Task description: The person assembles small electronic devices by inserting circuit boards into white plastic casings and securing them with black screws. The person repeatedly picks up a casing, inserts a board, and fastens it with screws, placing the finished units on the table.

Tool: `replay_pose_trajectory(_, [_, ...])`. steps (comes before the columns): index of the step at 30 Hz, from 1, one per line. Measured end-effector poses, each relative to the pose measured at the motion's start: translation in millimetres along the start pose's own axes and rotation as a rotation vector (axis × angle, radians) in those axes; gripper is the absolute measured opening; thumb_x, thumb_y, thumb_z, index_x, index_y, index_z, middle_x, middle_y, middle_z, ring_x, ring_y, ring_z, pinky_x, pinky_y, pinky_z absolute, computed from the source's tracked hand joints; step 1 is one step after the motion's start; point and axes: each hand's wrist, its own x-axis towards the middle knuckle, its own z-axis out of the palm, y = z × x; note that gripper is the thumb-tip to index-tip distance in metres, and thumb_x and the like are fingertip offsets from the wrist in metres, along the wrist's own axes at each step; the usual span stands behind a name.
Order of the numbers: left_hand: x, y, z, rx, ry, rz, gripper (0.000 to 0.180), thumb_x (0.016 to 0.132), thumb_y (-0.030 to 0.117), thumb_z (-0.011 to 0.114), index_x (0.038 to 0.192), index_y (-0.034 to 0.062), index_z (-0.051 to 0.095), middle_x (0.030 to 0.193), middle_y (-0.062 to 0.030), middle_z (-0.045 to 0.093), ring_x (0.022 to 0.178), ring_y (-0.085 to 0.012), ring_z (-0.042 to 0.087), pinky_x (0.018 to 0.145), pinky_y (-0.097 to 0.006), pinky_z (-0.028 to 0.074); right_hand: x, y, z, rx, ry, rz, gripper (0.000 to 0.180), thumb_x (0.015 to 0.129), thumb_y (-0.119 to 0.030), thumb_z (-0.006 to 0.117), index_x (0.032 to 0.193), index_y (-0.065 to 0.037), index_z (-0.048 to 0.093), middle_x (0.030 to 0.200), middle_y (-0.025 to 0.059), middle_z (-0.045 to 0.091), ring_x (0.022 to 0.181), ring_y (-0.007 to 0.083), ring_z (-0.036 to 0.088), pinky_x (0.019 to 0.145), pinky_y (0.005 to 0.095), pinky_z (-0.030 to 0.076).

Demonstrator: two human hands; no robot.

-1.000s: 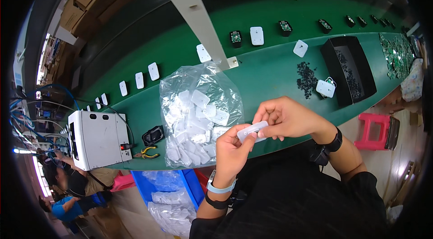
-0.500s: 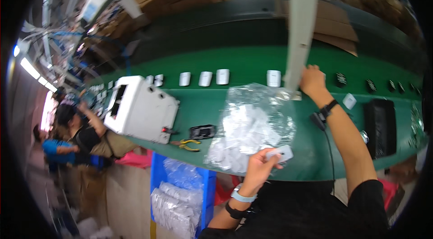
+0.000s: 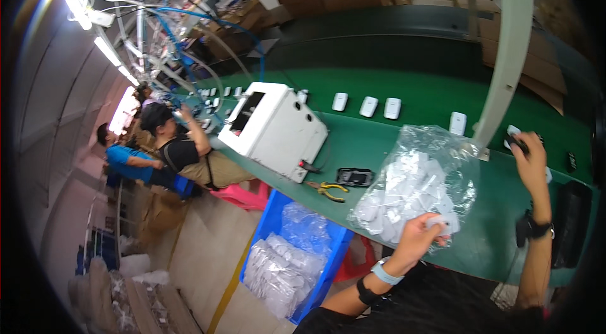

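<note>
My left hand (image 3: 416, 239) pinches a small white plastic cover (image 3: 445, 224) at the near edge of a clear plastic bag (image 3: 435, 145). Many similar white pieces fill that bag, which lies on the green bench. To the right of the upright post, my right hand (image 3: 533, 156) is closed around a small black part (image 3: 519, 145) over the green belt. Just behind those fingers sits a white casing (image 3: 512, 130); whether they touch it I cannot tell. Another white casing (image 3: 457, 123) stands on the belt left of the post.
A pale post (image 3: 508, 50) rises between my hands. Leftward are a white box-shaped machine (image 3: 278, 132), yellow-handled pliers (image 3: 329, 190) and a black device (image 3: 355, 176). Below stands a blue bin (image 3: 339, 252) of bagged pieces. A black tray (image 3: 571, 223) lies right. Co-workers (image 3: 180, 145) sit left.
The view has swung left. My right hand, formerly empty-looking beside the post, now grips a black part farther right of it. My left hand still holds the white cover.
</note>
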Motion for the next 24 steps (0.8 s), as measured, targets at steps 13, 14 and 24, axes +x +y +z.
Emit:
replay_pose_trajectory(13, [22,-23,55,-0.317,-0.335,-0.232,0.032,0.104,0.018,0.059,0.130,0.0006,0.057,0.108,-0.0057,0.065,0.084,-0.0115,0.066,0.072,-0.026,0.059,-175,-54,-45,0.978,-0.136,0.542,0.065,0.075,-0.011,0.079,0.129,0.001,0.045,0.122,0.0093,0.056,0.111,0.0148,0.055,0.094,0.0261,0.046])
replay_pose_trajectory(14, [21,-24,55,-0.326,-0.348,-0.237,0.032,0.104,0.017,0.058,0.131,0.0006,0.057,0.108,-0.0059,0.066,0.085,-0.0118,0.066,0.073,-0.027,0.059,-178,-54,-46,1.012,-0.157,0.537,0.061,0.075,-0.013,0.079,0.125,-0.001,0.046,0.118,0.0078,0.057,0.108,0.0134,0.055,0.091,0.0250,0.046])
replay_pose_trajectory(24, [13,-23,51,-0.460,-0.305,-0.242,0.037,0.109,0.026,0.045,0.133,-0.0013,0.053,0.113,-0.0122,0.066,0.093,-0.0202,0.068,0.081,-0.033,0.059,-174,-67,-36,1.116,-0.198,0.582,0.057,0.079,-0.028,0.083,0.115,-0.006,0.046,0.098,0.0018,0.060,0.088,0.0092,0.057,0.079,0.0228,0.045])
